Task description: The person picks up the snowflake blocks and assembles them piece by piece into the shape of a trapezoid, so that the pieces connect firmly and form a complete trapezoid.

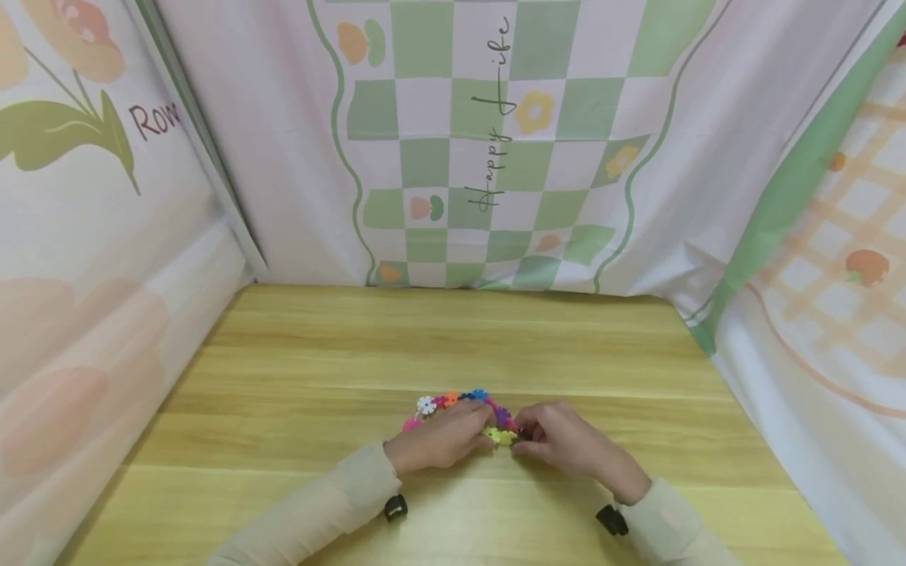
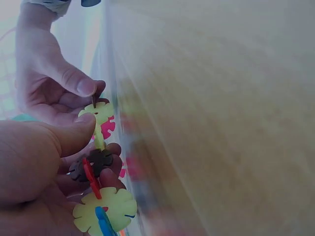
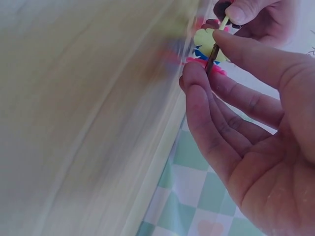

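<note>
A chain of colourful plastic flower-shaped interlocking discs curves around my left hand (image 1: 446, 436), with a white disc (image 1: 426, 406), an orange disc (image 1: 451, 399) and a blue disc (image 1: 479, 395) along its far side. In the left wrist view, my left thumb and fingers pinch the chain by a pale yellow disc (image 2: 98, 113); a dark brown disc (image 2: 101, 158) and a red disc (image 2: 92, 179) follow below. My right hand (image 1: 566, 440) pinches another dark brown disc (image 3: 212, 59) edge-on. That piece touches the yellow disc; whether their slots are joined, I cannot tell.
Both hands are above a wood-grain table (image 1: 297, 338). Printed curtains hang around it, including a green-and-white checked one (image 1: 481, 165) at the back. Each wrist carries a small black device, such as the one below the left sleeve (image 1: 347, 487).
</note>
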